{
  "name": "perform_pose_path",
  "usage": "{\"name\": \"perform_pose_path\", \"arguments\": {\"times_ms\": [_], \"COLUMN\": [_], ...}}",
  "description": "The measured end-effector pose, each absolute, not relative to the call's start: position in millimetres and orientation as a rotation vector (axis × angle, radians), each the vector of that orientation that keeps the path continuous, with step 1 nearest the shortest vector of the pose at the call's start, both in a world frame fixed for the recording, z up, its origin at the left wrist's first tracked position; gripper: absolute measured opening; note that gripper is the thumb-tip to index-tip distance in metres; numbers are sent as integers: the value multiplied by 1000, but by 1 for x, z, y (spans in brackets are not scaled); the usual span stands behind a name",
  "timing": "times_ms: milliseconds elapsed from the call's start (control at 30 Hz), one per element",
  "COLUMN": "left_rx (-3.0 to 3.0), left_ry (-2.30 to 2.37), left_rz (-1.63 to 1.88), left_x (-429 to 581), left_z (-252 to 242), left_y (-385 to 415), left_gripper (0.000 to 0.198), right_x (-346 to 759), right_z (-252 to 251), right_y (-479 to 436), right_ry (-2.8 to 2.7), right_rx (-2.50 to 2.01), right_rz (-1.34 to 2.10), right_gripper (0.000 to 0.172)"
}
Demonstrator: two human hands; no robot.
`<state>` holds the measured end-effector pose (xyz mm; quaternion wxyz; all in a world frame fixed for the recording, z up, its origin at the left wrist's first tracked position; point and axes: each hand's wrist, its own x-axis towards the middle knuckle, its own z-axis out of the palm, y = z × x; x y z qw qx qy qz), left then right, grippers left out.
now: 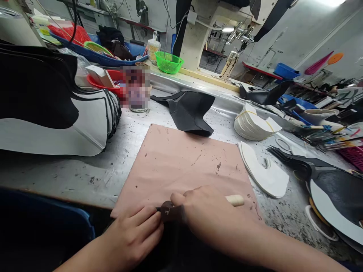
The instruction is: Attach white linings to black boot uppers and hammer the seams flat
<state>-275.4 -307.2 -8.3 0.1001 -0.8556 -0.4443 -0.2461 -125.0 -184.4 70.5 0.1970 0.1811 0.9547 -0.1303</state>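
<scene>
My right hand (208, 213) is closed round a tool with a pale wooden handle (235, 200) and a dark, stained head (167, 211), at the near edge of a pink work mat (181, 162). My left hand (134, 234) lies just left of the tool head, fingers curled and pressed on a dark piece at the table edge that I cannot make out. A black cut leather piece (188, 111) lies at the mat's far edge.
A tall stack of black-and-white cut pieces (56, 117) fills the left. White insole-shaped pieces (265, 173) and a banded bundle (252, 124) lie to the right, with black-and-white pieces (331, 192) beyond. A jar (138, 94), green basket (168, 62) and sewing machine (215, 26) stand behind.
</scene>
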Motion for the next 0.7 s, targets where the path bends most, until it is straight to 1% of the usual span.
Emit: {"name": "perform_pose_path", "arguments": {"times_ms": [100, 167, 300, 433, 567, 700], "left_rx": [-2474, -2404, -2337, -2316, -2309, -2316], "left_ry": [-1342, -1365, -1459, -1507, -1542, -1612], "left_rz": [-737, -742, -760, -732, -782, -746], "left_x": [-272, -269, -265, -263, -261, -260], "left_z": [-10, -11, -7, -8, -17, -20], "left_y": [-311, -316, -326, -333, -336, -336], "left_gripper": [31, 33, 38, 37, 39, 36], "right_x": [-127, -126, -126, -133, -128, -102], "right_z": [71, 70, 68, 60, 57, 64], "right_y": [-185, -185, -184, -188, -190, -187], "right_ry": [2718, 2766, 2821, 2871, 2897, 2924], "right_rx": [611, 693, 596, 698, 580, 770], "right_rz": [-335, -387, -403, -495, -488, -582], "right_gripper": [20, 16, 17, 14, 15, 13]}}
